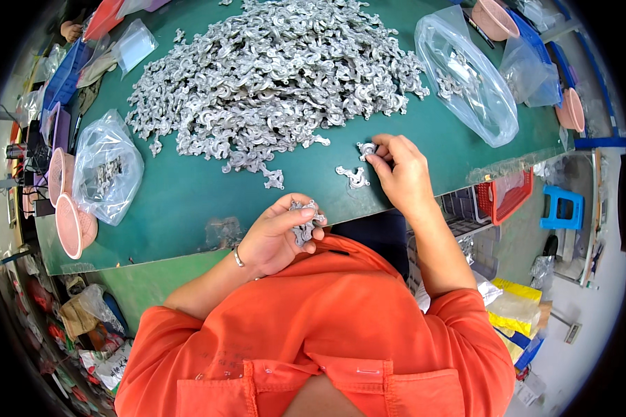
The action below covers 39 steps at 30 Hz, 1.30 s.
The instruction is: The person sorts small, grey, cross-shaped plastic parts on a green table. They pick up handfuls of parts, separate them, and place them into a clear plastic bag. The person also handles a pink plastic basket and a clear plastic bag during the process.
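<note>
A large heap of small grey cast-metal pieces covers the far middle of the green table. My left hand, with a silver bangle at the wrist, is closed around a few of these metal pieces, held just over the near table edge. To the right, my right hand pinches a single metal piece between thumb and fingertips, at the tabletop. Another loose metal piece lies flat just left of that hand. One more piece sits at the heap's near fringe.
Clear plastic bags with metal pieces lie at the left and right. Pink baskets stand along the left edge. Right of the table are a red crate and a blue stool. Another person's hand shows far left.
</note>
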Available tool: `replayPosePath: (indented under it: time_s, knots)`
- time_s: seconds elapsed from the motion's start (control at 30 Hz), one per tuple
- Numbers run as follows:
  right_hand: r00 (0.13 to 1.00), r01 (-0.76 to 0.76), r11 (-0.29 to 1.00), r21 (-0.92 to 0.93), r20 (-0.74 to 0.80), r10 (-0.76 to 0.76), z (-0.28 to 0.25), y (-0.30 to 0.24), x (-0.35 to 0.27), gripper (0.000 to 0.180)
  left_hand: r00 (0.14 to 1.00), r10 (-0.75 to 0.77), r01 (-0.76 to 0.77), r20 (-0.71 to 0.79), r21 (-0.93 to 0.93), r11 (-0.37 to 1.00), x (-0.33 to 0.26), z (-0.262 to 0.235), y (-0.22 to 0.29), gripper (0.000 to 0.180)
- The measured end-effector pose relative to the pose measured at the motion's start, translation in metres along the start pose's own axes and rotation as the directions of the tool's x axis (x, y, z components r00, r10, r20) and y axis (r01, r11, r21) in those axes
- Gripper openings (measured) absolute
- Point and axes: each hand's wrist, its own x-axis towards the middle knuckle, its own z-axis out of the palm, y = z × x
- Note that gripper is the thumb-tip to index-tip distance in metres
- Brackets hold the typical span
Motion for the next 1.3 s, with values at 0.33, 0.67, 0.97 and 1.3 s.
replayPosePath:
  time_s: [0.33, 0.67, 0.97, 1.3]
  knots:
    - [0.986, -0.09, 0.989, 0.115, -0.126, 0.105, -0.035, 0.019, 0.002, 0.01, 0.999, -0.013, 0.013, 0.044, -0.011, 1.0, 0.005, -0.001, -0.001, 0.01]
    - [0.982, -0.127, 0.987, 0.096, -0.129, 0.138, -0.021, 0.019, 0.002, 0.011, 0.997, -0.003, 0.005, 0.072, -0.023, 1.0, 0.003, -0.005, 0.001, 0.019]
    - [0.982, -0.189, 0.956, 0.223, 0.017, 0.19, -0.007, 0.01, -0.004, 0.012, 0.998, 0.002, -0.002, 0.064, -0.007, 1.0, 0.003, -0.002, 0.002, 0.024]
    - [0.988, 0.133, 0.991, -0.028, 0.084, -0.13, -0.015, -0.019, -0.004, 0.01, 0.998, 0.003, -0.002, 0.056, -0.023, 1.0, 0.002, -0.001, 0.004, 0.024]
